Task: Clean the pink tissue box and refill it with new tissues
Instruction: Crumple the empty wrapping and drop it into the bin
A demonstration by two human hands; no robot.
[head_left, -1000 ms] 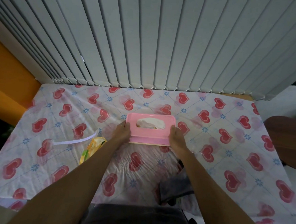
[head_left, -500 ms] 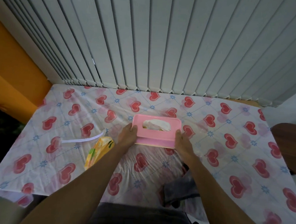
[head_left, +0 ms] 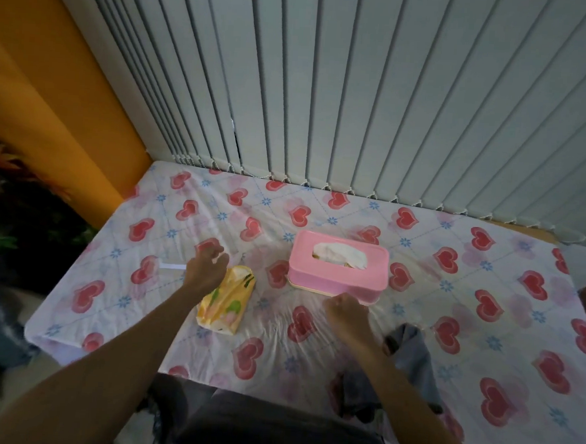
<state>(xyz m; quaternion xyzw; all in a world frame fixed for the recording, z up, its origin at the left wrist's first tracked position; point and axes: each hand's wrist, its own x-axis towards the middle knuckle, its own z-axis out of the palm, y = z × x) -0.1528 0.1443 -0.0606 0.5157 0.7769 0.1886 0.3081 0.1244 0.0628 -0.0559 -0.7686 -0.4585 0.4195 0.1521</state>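
The pink plastic tissue box [head_left: 336,276], white tissue showing in its slot, sits right of frame centre, with its long axis running left to right. The right hand [head_left: 346,311] is nearer, just below the box's near side, fingers loosely curled and empty. The left hand [head_left: 206,268] hovers over a yellow wrapper [head_left: 226,300]; I cannot tell whether its fingers pinch anything.

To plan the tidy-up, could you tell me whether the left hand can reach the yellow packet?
Probably yes: the left hand is right beside the yellow packet, which lies uncovered with nothing between.
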